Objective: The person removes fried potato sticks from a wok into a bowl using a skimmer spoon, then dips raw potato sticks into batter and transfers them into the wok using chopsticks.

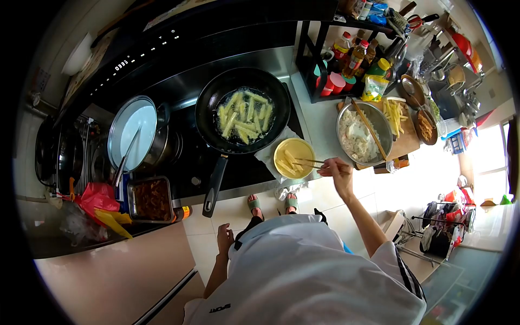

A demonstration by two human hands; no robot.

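Observation:
My right hand (pixel 337 170) is closed around a pair of chopsticks (pixel 310 161). Their tips reach into a yellow bowl (pixel 304 147), among a few pale potato strips (pixel 290 161). To the left of the bowl, a black frying pan (pixel 207 122) sits on the stove with several potato strips (pixel 245 116) bubbling in oil. Its handle (pixel 214 189) points toward me. My left hand (pixel 225 238) hangs low by my side, away from the counter, with loosely bent fingers and nothing visible in it.
A steel bowl (pixel 346 146) of white mixture holds a wooden stick (pixel 368 127). Raw potato strips (pixel 394 116) lie on a cutting board (pixel 409 142). A pot (pixel 154 138) with white liquid stands left, near a tray of brown food (pixel 151 199). Bottles (pixel 355 58) fill a rack behind.

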